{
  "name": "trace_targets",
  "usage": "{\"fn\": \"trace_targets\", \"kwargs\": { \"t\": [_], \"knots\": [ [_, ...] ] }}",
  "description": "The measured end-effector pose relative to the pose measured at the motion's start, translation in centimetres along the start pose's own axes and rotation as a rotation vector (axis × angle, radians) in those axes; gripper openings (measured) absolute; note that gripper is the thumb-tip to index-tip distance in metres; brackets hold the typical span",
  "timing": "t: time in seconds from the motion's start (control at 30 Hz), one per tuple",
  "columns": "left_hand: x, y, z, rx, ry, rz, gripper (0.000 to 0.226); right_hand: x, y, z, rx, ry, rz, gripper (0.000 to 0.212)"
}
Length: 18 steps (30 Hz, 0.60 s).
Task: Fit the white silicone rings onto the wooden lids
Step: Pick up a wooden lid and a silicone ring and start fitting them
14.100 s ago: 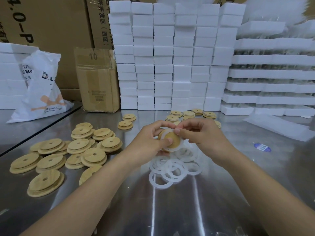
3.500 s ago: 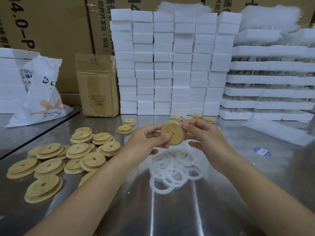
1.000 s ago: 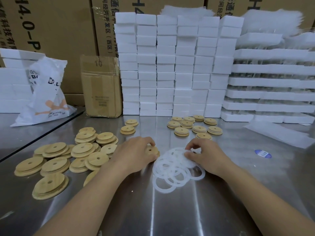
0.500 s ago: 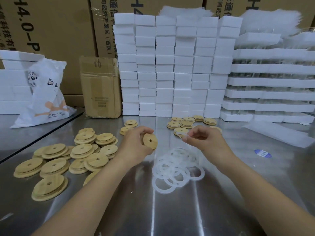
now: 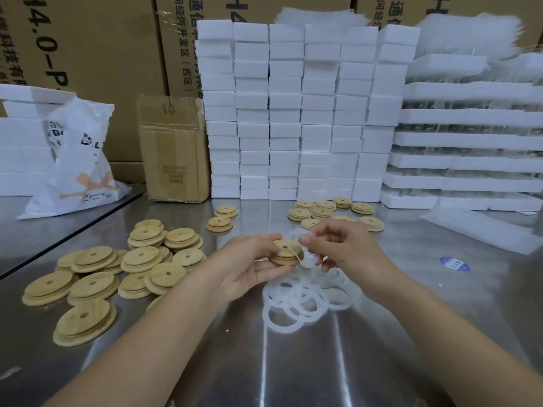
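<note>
lid: wooden lid [image 5: 286, 253] in my left hand [image 5: 249, 267] grip, above worktop [image 5: 323, 362]
ring: white ring [image 5: 305, 248] pinched by my right hand [image 5: 343, 251], touching lid's right edge
spare rings: ring pile [image 5: 302, 301] just below
bare lids: lid heap [image 5: 117, 268] left
far: foam blocks [image 5: 293, 113]

You get bright, even overhead light; the steel table [image 5: 323, 362] throws pale streaks of glare. Shadows stay soft. Wide-angle bending curves the foam stacks [image 5: 293, 113] near the edges, and fingertips blur slightly.
</note>
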<state>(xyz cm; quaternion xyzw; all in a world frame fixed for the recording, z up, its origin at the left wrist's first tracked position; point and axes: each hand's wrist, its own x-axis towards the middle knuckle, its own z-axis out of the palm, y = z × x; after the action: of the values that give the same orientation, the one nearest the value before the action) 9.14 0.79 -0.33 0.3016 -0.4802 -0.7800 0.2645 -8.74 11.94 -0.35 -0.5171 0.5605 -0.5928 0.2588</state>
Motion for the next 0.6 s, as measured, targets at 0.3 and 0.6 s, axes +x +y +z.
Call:
{"fn": "trace_targets", "kwargs": {
  "t": [0.3, 0.6],
  "knots": [
    [-0.14, -0.04, 0.32, 0.004, -0.003, -0.054, 0.035, -0.19, -0.23, 0.45, 0.043, -0.072, 0.006, 0.013],
    [-0.4, -0.08, 0.46, 0.061, -0.067, -0.104, 0.041, -0.28, 0.04, 0.65, 0.022, -0.058, 0.021, 0.017]
  ]
}}
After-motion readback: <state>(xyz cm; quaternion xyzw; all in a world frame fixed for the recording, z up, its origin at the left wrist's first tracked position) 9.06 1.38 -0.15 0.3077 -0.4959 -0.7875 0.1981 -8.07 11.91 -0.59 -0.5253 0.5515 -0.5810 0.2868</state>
